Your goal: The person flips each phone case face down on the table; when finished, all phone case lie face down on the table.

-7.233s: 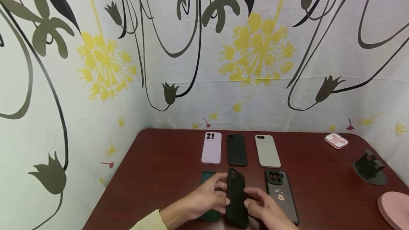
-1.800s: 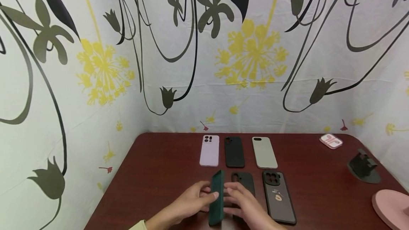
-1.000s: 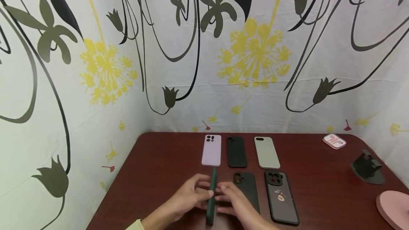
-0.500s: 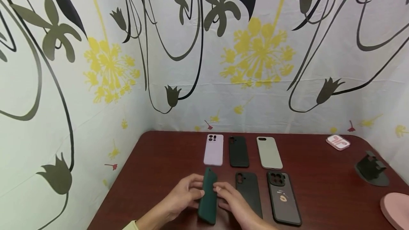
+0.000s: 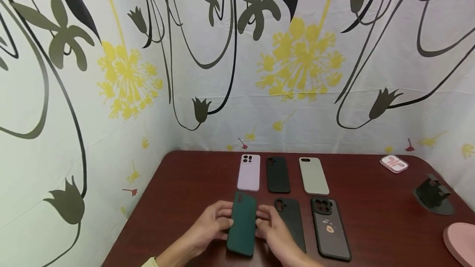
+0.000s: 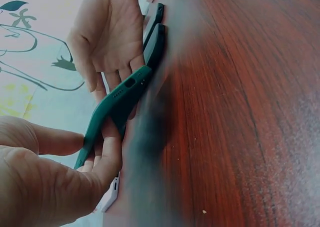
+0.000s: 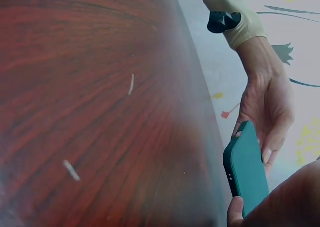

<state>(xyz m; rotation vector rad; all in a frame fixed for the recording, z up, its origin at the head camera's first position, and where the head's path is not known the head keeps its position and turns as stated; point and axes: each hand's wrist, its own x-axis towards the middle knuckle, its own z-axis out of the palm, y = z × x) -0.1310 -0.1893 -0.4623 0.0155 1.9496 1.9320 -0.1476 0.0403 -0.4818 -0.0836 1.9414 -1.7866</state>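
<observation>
Head view: two hands hold a green phone case just above the table.

The left hand point(image 5: 209, 226) and right hand point(image 5: 273, 230) both pinch the green case point(image 5: 243, 229) by its long sides (fingers curled round the edges), beside a black case point(image 5: 291, 222). It could slip and bump that one, because the grip looks light.

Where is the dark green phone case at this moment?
In the head view, the dark green phone case is held between the left hand and right hand, just left of a black case on the table.
</observation>
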